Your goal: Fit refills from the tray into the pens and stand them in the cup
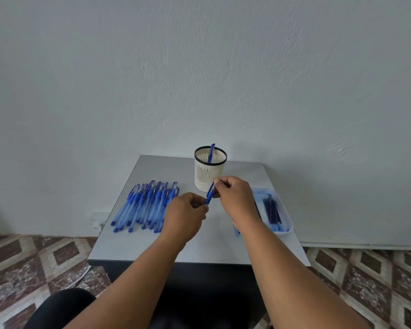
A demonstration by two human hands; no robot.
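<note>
A blue pen (210, 194) is held between both hands above the middle of the table. My left hand (185, 211) grips its lower end; my right hand (235, 193) pinches its upper end. Behind them stands a cream slotted cup (210, 170) with a black rim and one blue pen (211, 153) upright inside. Several blue pens (146, 205) lie in a pile on the left. On the right a pale blue tray (285, 218) holds several dark refills (272, 210), partly hidden by my right wrist.
The small grey table (211, 245) stands against a white wall, its front edge close to my knees. Patterned floor tiles show on both sides. A wall socket (96, 225) sits low on the left.
</note>
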